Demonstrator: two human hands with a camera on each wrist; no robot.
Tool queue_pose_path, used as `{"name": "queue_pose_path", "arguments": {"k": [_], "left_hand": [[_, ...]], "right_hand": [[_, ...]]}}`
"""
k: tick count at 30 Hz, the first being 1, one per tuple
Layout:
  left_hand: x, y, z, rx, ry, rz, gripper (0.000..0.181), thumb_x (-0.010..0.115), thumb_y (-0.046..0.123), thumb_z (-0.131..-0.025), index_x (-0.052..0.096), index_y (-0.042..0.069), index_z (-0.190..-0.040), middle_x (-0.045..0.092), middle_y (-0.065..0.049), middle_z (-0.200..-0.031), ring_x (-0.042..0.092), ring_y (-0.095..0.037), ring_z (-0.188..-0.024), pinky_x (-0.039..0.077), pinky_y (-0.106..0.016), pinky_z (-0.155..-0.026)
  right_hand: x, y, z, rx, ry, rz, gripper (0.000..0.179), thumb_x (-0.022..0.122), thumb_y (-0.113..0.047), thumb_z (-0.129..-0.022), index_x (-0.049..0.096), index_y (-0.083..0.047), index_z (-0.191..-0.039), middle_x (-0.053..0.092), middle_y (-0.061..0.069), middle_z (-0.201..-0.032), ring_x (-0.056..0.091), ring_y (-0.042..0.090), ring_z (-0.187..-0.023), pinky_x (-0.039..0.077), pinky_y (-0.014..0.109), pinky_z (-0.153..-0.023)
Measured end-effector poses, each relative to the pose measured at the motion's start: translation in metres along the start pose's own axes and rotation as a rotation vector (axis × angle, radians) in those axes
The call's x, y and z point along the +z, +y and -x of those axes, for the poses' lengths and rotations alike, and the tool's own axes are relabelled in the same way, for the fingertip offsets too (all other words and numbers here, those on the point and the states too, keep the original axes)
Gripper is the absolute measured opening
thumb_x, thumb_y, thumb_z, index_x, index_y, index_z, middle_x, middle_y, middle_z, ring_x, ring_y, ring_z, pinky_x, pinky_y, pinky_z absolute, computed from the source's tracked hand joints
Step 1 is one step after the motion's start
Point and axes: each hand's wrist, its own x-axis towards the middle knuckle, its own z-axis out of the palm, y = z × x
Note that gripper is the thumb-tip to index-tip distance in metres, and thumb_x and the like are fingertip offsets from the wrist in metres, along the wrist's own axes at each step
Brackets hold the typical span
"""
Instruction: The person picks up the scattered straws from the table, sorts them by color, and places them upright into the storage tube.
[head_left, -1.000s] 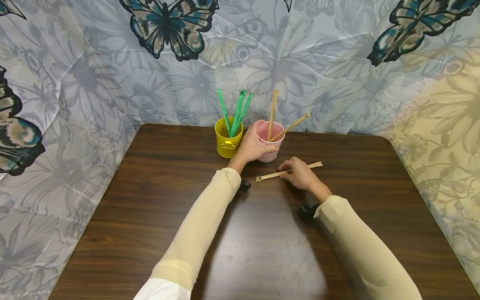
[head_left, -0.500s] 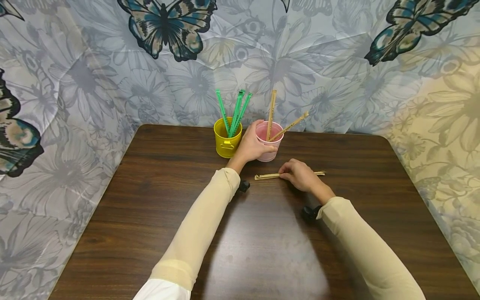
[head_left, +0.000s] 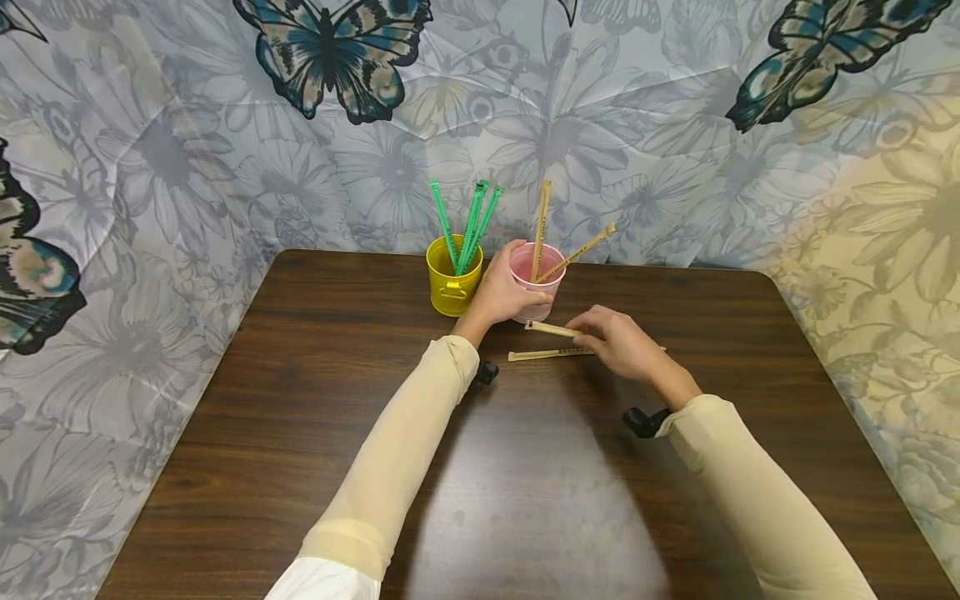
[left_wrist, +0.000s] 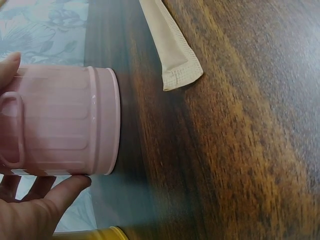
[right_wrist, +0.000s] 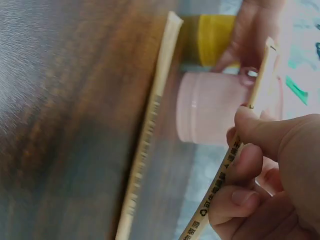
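Note:
My left hand (head_left: 498, 292) grips the side of a small pink bucket (head_left: 534, 312), thumb toward the front. Two tan paper-wrapped straws (head_left: 542, 225) lean inside that bucket. In my right hand (head_left: 618, 340) a third paper-wrapped straw (right_wrist: 220, 175), printed with dark characters, is pinched between thumb and fingers. Its far end is close to the bucket's base in the head view. Below it, another wrapped straw (head_left: 543, 355) lies on the table, partly hidden by the right hand. The left wrist view shows one wrapped straw's end (left_wrist: 182, 72) beside the bucket.
A yellow bucket (head_left: 442, 293) with several green wrapped sticks (head_left: 471, 227) stands just left of the left hand. Both buckets are near the back edge of the brown wooden table (head_left: 315, 375). A butterfly-and-flower cloth (head_left: 390, 167) hangs behind it.
My right hand has picked up one wrapped straw and moved it up and slightly right, uncovering another on the table. The left hand keeps its hold on the pink bucket.

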Motion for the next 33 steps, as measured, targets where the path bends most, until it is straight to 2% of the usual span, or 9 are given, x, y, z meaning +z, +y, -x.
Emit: {"name": "queue_pose_path", "arguments": {"k": [3,6,12,16,20,23,26,29,33], "left_hand": [[0.0,0.0,0.0,-0.003,0.001,0.003,0.107,0.095,0.03,-0.07,0.031,0.023,-0.155,0.047,-0.006,-0.145,0.053,-0.021,-0.131,0.047,-0.036,-0.114],[0.0,0.0,0.0,0.001,0.001,0.009,0.107,0.095,0.029,-0.069,0.032,0.023,-0.155,0.047,-0.006,-0.146,0.053,-0.022,-0.132,0.047,-0.037,-0.114],[0.0,0.0,0.001,0.003,0.0,0.014,0.107,0.095,0.029,-0.069,0.032,0.021,-0.155,0.047,-0.006,-0.146,0.053,-0.022,-0.133,0.047,-0.038,-0.114],[0.0,0.0,0.0,0.0,-0.001,0.016,0.107,0.095,0.029,-0.069,0.032,0.021,-0.155,0.047,-0.006,-0.146,0.053,-0.021,-0.133,0.047,-0.037,-0.114],[0.001,0.0,0.0,-0.001,-0.002,0.016,0.107,0.095,0.029,-0.069,0.031,0.022,-0.155,0.047,-0.006,-0.146,0.053,-0.022,-0.132,0.047,-0.037,-0.114],[0.0,0.0,-0.001,0.0,0.001,0.015,0.107,0.096,0.029,-0.069,0.032,0.022,-0.155,0.047,-0.006,-0.146,0.053,-0.022,-0.132,0.048,-0.038,-0.113],[0.0,0.0,-0.002,0.002,0.003,0.021,0.107,0.096,0.029,-0.069,0.032,0.022,-0.155,0.047,-0.006,-0.145,0.053,-0.022,-0.131,0.048,-0.038,-0.113],[-0.001,0.0,-0.002,0.008,0.003,0.026,0.106,0.095,0.028,-0.069,0.032,0.022,-0.154,0.047,-0.006,-0.145,0.053,-0.022,-0.131,0.047,-0.037,-0.114],[0.0,-0.001,-0.001,0.009,-0.005,0.028,0.106,0.095,0.027,-0.07,0.032,0.021,-0.155,0.047,-0.006,-0.146,0.052,-0.021,-0.133,0.046,-0.037,-0.114]], "right_hand": [[-0.012,-0.003,0.002,-0.023,0.036,-0.025,0.016,0.072,-0.006,-0.094,0.074,-0.008,-0.11,0.067,0.005,-0.095,0.054,0.012,-0.073,0.047,0.027,-0.065],[-0.03,-0.007,0.002,-0.007,0.063,-0.056,0.015,0.071,-0.009,-0.095,0.074,-0.009,-0.109,0.068,0.005,-0.095,0.053,0.009,-0.068,0.045,0.024,-0.06],[-0.07,-0.026,-0.002,0.151,0.118,-0.13,0.017,0.068,-0.022,-0.099,0.071,-0.013,-0.113,0.072,0.006,-0.096,0.058,0.01,-0.067,0.048,0.025,-0.06],[-0.09,-0.039,-0.007,0.222,0.202,-0.226,0.02,0.07,-0.028,-0.098,0.068,-0.013,-0.11,0.069,-0.009,-0.095,0.064,0.002,-0.071,0.051,0.023,-0.063],[-0.105,-0.05,-0.016,0.204,0.311,-0.371,0.017,0.072,-0.025,-0.096,0.066,-0.013,-0.105,0.064,-0.017,-0.093,0.058,0.0,-0.061,0.046,0.021,-0.057],[-0.113,-0.058,-0.025,0.147,0.386,-0.508,0.012,0.073,-0.019,-0.095,0.064,-0.012,-0.1,0.064,-0.012,-0.09,0.046,0.006,-0.05,0.038,0.023,-0.051],[-0.118,-0.064,-0.038,0.098,0.454,-0.625,0.011,0.075,-0.014,-0.093,0.066,-0.011,-0.099,0.065,-0.008,-0.086,0.042,0.007,-0.047,0.033,0.023,-0.048],[-0.118,-0.068,-0.052,0.102,0.511,-0.651,0.013,0.077,-0.014,-0.09,0.068,-0.012,-0.099,0.067,-0.009,-0.085,0.047,0.004,-0.051,0.032,0.02,-0.047],[-0.111,-0.067,-0.069,0.168,0.533,-0.62,0.013,0.078,-0.016,-0.089,0.068,-0.016,-0.096,0.067,-0.012,-0.087,0.06,0.0,-0.067,0.035,0.019,-0.052]]}}
